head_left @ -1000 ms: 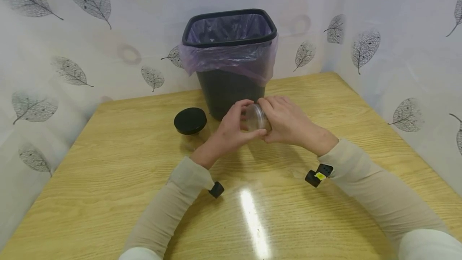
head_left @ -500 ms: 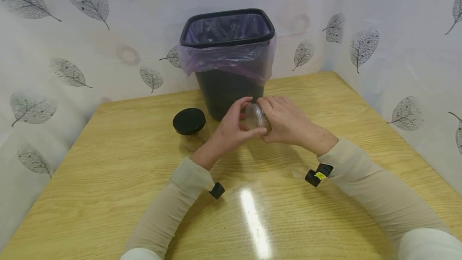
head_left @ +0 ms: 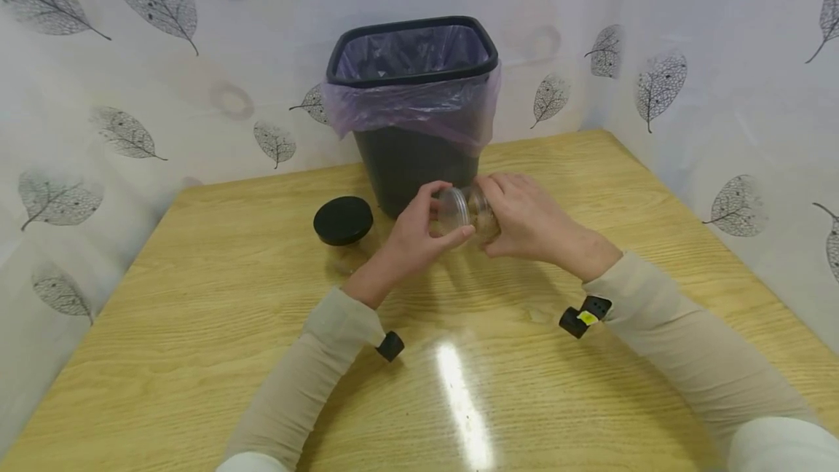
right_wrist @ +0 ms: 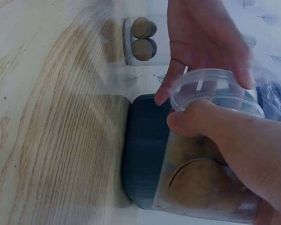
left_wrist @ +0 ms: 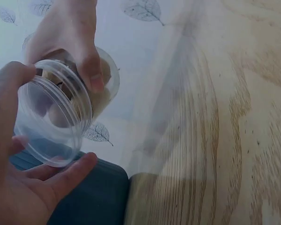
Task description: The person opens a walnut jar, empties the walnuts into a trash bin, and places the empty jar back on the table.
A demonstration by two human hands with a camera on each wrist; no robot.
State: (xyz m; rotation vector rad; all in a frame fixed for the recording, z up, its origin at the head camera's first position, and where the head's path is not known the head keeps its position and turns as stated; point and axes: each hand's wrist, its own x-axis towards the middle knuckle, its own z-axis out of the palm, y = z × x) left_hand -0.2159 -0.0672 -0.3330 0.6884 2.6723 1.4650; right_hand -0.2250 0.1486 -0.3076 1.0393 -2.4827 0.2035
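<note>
In the head view my left hand [head_left: 411, 230] holds a clear plastic jar [left_wrist: 47, 126] with a ridged rim, thumb on one side and fingers on the other. Nothing shows inside it. My right hand [head_left: 524, 215] grips a second clear jar [right_wrist: 201, 183], tipped on its side, with large brown round pieces [right_wrist: 196, 180] in it that look like walnuts. The two rims face each other, close together. How far the pieces reach toward the mouth is partly hidden by my right thumb and fingers.
A black-lidded jar [head_left: 344, 221] with brown round pieces stands on the wooden table [head_left: 216, 297], left of my left hand. Right behind my hands is a dark waste bin [head_left: 419, 162] lined with a purple bag. A leaf-patterned curtain [head_left: 223, 57] hangs behind the table.
The two rims, set closely together before, now show a gap. My right hand has shifted slightly right with its jar, and my left hand slightly left with the other.
</note>
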